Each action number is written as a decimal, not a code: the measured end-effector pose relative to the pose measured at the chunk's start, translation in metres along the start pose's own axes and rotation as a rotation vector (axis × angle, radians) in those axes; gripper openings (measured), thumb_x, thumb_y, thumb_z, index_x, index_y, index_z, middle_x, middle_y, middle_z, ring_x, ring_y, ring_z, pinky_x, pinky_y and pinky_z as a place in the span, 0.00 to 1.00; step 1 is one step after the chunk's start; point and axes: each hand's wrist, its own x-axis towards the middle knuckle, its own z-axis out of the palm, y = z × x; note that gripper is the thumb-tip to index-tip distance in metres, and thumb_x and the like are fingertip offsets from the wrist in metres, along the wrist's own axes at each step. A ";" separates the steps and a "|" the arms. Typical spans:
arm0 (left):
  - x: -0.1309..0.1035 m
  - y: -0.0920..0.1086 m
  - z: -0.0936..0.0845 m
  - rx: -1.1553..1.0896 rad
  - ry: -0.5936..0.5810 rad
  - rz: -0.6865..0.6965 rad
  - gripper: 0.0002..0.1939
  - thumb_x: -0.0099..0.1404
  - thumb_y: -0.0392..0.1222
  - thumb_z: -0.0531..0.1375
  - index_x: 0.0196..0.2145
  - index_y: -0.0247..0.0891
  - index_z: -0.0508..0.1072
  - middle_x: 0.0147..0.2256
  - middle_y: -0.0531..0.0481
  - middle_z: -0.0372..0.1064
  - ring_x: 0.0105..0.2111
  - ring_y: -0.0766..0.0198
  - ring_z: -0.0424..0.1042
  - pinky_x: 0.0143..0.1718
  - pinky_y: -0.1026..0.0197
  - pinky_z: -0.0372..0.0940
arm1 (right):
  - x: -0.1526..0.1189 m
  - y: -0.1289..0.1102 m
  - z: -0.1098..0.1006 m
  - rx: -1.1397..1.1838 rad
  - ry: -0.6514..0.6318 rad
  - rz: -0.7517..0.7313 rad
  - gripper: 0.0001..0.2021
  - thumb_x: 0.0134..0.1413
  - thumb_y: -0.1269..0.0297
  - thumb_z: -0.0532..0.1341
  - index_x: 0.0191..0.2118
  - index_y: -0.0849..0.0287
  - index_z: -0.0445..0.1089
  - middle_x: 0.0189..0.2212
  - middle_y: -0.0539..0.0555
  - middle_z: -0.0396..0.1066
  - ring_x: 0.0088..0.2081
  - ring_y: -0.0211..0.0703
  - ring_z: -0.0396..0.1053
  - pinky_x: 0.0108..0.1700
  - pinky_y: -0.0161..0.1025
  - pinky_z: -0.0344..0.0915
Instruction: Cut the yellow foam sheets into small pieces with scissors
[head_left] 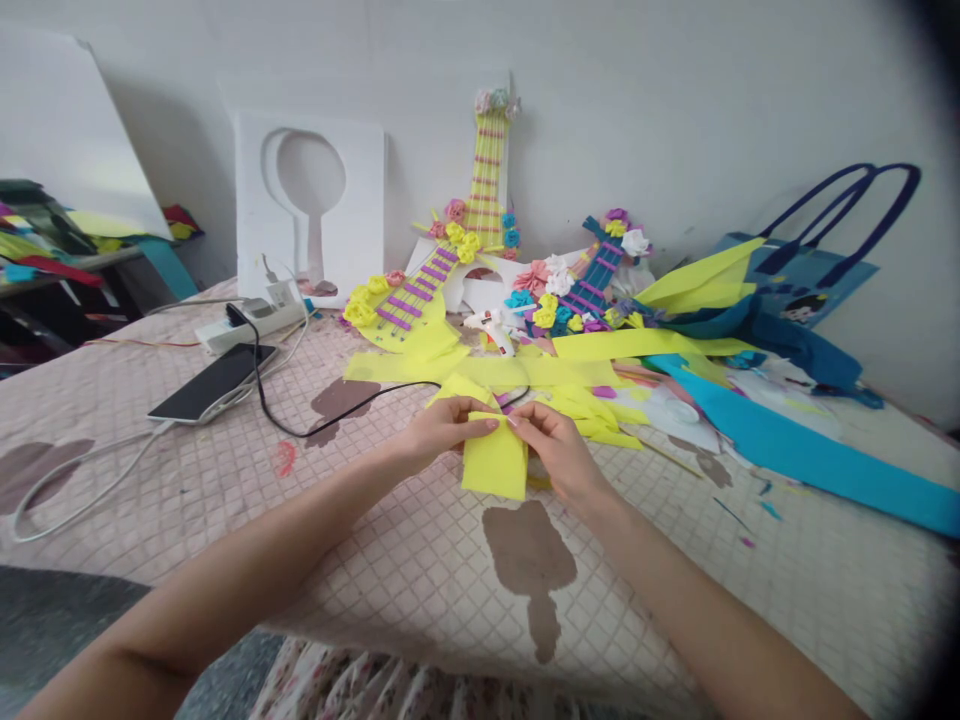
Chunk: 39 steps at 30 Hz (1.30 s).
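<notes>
A piece of yellow crepe paper (495, 465) hangs between my two hands above the patterned tablecloth. My left hand (450, 425) pinches its top edge from the left, thumb on the near side. From the right, my right hand (555, 445) pinches the same edge, the fingertips of both hands close together. Just behind my hands lie more yellow crepe paper strips (592, 410), and a long yellow strip (405, 368) stretches across the table. Beyond it a white glue gun (491, 330) rests near paper-flower decorated instrument shapes (412, 290).
At left are a black phone (214, 383) and a white power strip (251, 325) with cables; a black cord (360, 405) runs towards my hands. Blue crepe paper (810, 440) and a blue bag (810, 275) lie right. A white cut-out board (364, 200) leans against the wall.
</notes>
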 end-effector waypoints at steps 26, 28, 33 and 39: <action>0.008 -0.013 -0.004 -0.127 -0.039 -0.064 0.19 0.46 0.45 0.67 0.36 0.33 0.74 0.33 0.43 0.74 0.32 0.60 0.74 0.35 0.59 0.67 | 0.008 0.001 -0.003 0.187 0.027 0.120 0.13 0.45 0.52 0.61 0.34 0.55 0.67 0.32 0.49 0.69 0.31 0.40 0.66 0.31 0.36 0.63; 0.009 -0.012 -0.005 -0.153 0.008 -0.057 0.18 0.46 0.44 0.67 0.35 0.32 0.74 0.32 0.42 0.74 0.30 0.60 0.74 0.33 0.60 0.67 | 0.006 -0.003 -0.003 0.168 -0.046 0.059 0.16 0.46 0.52 0.61 0.41 0.52 0.65 0.40 0.52 0.68 0.38 0.42 0.67 0.35 0.37 0.65; 0.009 -0.006 -0.007 -0.194 0.067 -0.017 0.17 0.46 0.42 0.67 0.35 0.31 0.74 0.31 0.41 0.75 0.27 0.61 0.74 0.29 0.63 0.67 | 0.002 -0.004 -0.003 0.046 -0.203 -0.109 0.33 0.39 0.63 0.66 0.55 0.46 0.55 0.52 0.54 0.61 0.48 0.46 0.63 0.45 0.43 0.65; 0.008 -0.007 -0.005 -0.140 0.047 0.004 0.19 0.46 0.43 0.67 0.37 0.33 0.74 0.32 0.43 0.75 0.30 0.60 0.74 0.30 0.62 0.67 | 0.005 0.005 -0.003 0.052 -0.152 -0.122 0.36 0.40 0.65 0.64 0.57 0.44 0.51 0.50 0.53 0.61 0.47 0.45 0.65 0.43 0.42 0.66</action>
